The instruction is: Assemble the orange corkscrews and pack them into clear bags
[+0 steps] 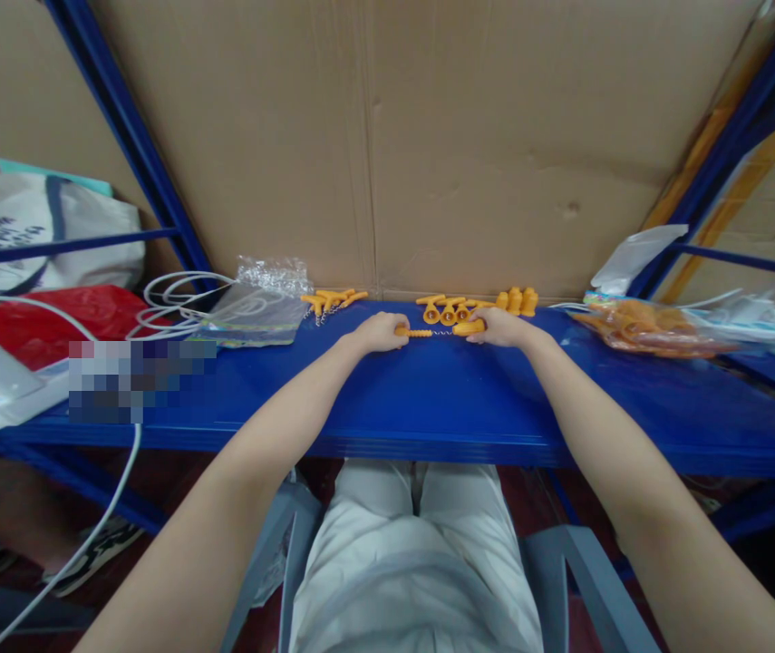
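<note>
My left hand (385,333) is closed on an orange corkscrew (420,333). Its threaded plastic shaft and thin metal spiral point right. Opposite it, my right hand (492,326) grips an orange corkscrew body (467,328), a hollow-looking sleeve whose end faces the spiral's tip. The spiral's tip is at or just inside that end; I cannot tell which. Behind my hands lie several orange bodies with round open ends (448,314), and more orange bodies (518,300) stand beside them. To the left are several orange T-handles with metal spirals (333,300).
A blue shelf table (428,399) lies under my hands, against a cardboard wall (373,145). Plastic bags (257,313) and white cables (176,304) sit left. On the right is a clear bag of orange parts (652,326). Blue posts (135,136) frame the space.
</note>
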